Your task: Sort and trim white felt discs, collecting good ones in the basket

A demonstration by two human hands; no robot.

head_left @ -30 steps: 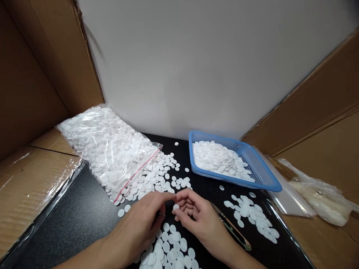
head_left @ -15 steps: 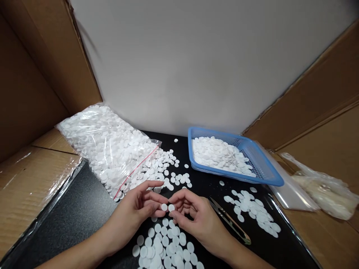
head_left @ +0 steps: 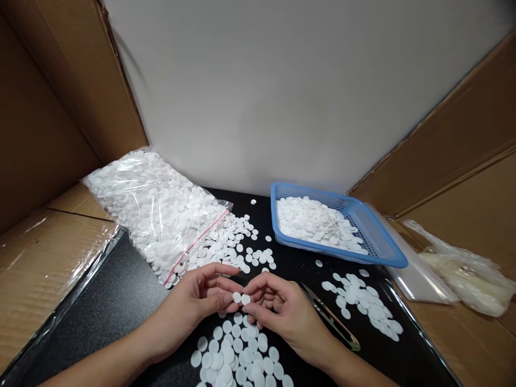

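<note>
Centrally in the head view, the left hand (head_left: 193, 301) pinches one white disc (head_left: 236, 297) and the right hand (head_left: 282, 306) a second disc (head_left: 245, 299), side by side. Metal snips (head_left: 334, 320) separate the right hand from a side pile (head_left: 366, 303); a blue basket (head_left: 368, 228) and clear bag (head_left: 149, 204) lie beyond.

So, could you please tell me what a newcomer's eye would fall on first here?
The bulging clear bag at the left would probably draw the eye first, with white discs spread at its red-striped mouth. Next comes the bright blue basket at the back right, heaped with similar discs. At the front centre, the left hand and right hand each hold one small disc, near a loose pile.
</note>
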